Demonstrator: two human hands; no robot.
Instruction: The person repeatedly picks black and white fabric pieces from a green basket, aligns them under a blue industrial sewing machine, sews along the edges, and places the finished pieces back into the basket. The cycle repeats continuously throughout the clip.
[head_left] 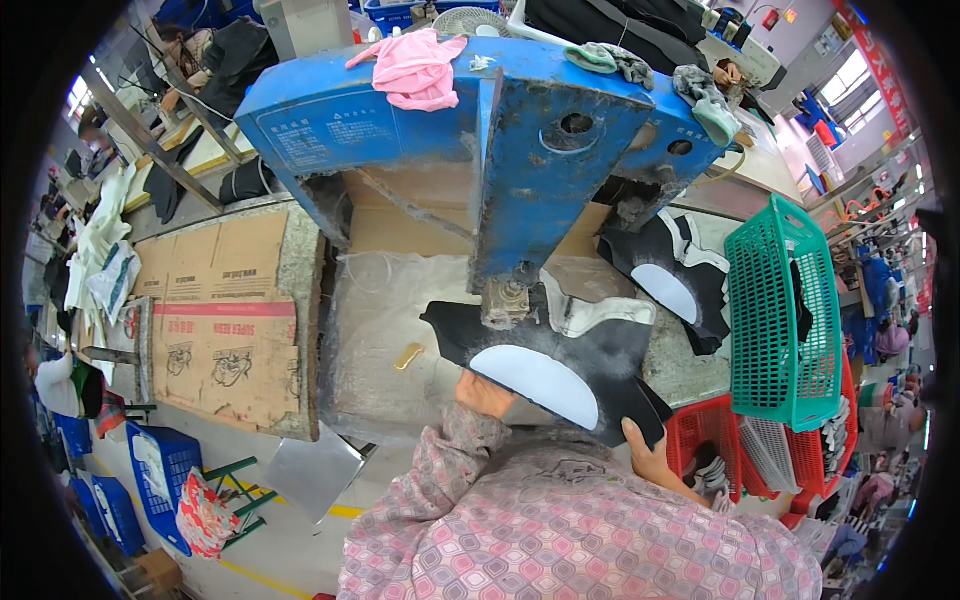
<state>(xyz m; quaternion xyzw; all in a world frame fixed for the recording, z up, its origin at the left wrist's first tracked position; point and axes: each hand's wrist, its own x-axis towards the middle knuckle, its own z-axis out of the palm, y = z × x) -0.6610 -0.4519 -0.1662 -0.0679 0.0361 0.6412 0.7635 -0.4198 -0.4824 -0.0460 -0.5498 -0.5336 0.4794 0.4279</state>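
A black fabric piece (pixel 620 350) with a pale half-moon patch and a white-edged far side lies tilted over the machine's work surface. My left hand (pixel 487 394) is closed on its near left edge, below the patch. At its near right corner, my right hand (pixel 647 452) grips it, thumb on top and the other fingers hidden beneath. A small square metal press head (pixel 506 303) stands over the piece's far edge; whether it touches cannot be told. The blue press machine (pixel 540 170) rises behind it. A similar black piece (pixel 655 265) lies to the right.
A small yellowish object (pixel 408 356) lies left of the held piece. Flattened cardboard (pixel 215 340) covers the left table. A green basket (pixel 785 320) stands at right above red baskets (pixel 705 425). A pink cloth (pixel 412 68) and gloves (pixel 705 100) rest on the machine.
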